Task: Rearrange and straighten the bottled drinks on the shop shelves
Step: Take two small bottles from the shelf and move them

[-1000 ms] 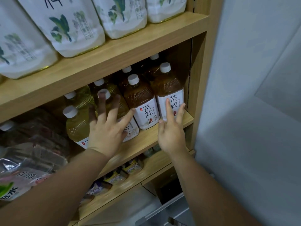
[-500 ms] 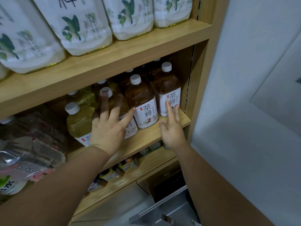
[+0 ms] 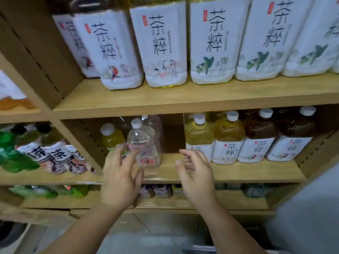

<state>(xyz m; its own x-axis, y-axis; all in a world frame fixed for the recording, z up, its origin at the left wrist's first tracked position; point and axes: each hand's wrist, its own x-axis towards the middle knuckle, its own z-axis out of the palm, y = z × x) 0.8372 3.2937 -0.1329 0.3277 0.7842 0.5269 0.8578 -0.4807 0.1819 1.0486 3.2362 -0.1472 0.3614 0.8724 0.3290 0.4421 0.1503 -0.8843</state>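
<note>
A clear bottle with a pink label (image 3: 146, 143) stands on the middle shelf (image 3: 238, 173), in front of a yellow-drink bottle (image 3: 110, 136). My left hand (image 3: 119, 175) is at the clear bottle's lower left with fingers spread over its label; motion blur hides whether it grips. My right hand (image 3: 196, 173) hovers to the right of that bottle, fingers loosely curled, holding nothing. Further right a straight row of tea bottles stands: two yellow (image 3: 214, 138), then two brown (image 3: 277, 138). A gap of bare shelf separates this row from the clear bottle.
Large white-labelled tea bottles (image 3: 211, 43) line the upper shelf. In the left bay, green and white-labelled bottles (image 3: 45, 154) lie tumbled. Small packs (image 3: 161, 191) sit on the lowest shelf. A wooden upright (image 3: 80, 143) divides the bays.
The view swung left and up from the right-hand tea bottles. Both hands left those bottles; my left hand now reaches the clear pink-labelled bottle, my right hangs beside it.
</note>
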